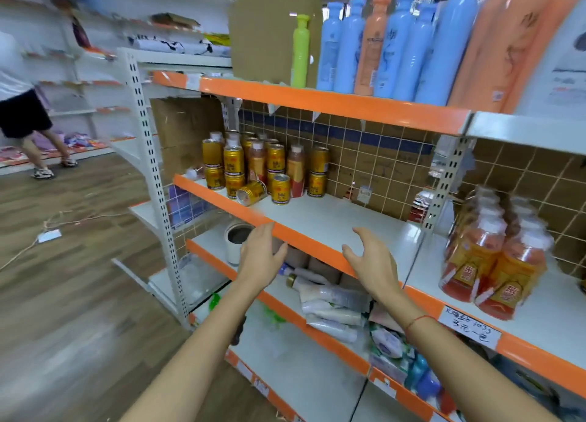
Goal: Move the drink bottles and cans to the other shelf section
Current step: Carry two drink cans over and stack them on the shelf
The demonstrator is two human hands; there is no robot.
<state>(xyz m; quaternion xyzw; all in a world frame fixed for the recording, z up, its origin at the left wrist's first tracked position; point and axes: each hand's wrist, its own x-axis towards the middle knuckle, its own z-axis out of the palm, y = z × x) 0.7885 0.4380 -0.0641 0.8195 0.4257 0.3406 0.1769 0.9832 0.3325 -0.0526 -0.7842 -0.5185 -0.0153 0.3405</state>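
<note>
Several gold cans (234,161) stand stacked at the far left of the middle shelf (333,221), mixed with red-orange drink bottles (296,171). One gold can (252,192) lies on its side near the shelf's front edge. In the right shelf section stand several orange drink bottles (494,256) in a tight row. My left hand (260,253) hovers open at the orange front edge of the middle shelf, holding nothing. My right hand (372,259) hovers open just to its right, over the bare shelf, also with nothing in it.
Tall blue, orange and green bottles (393,47) and a cardboard box (272,31) fill the top shelf. Lower shelves hold tubes (333,307), a white cup (236,240) and packets. A person (22,104) stands at the far left by other shelving. A cable (47,234) lies on the wooden floor.
</note>
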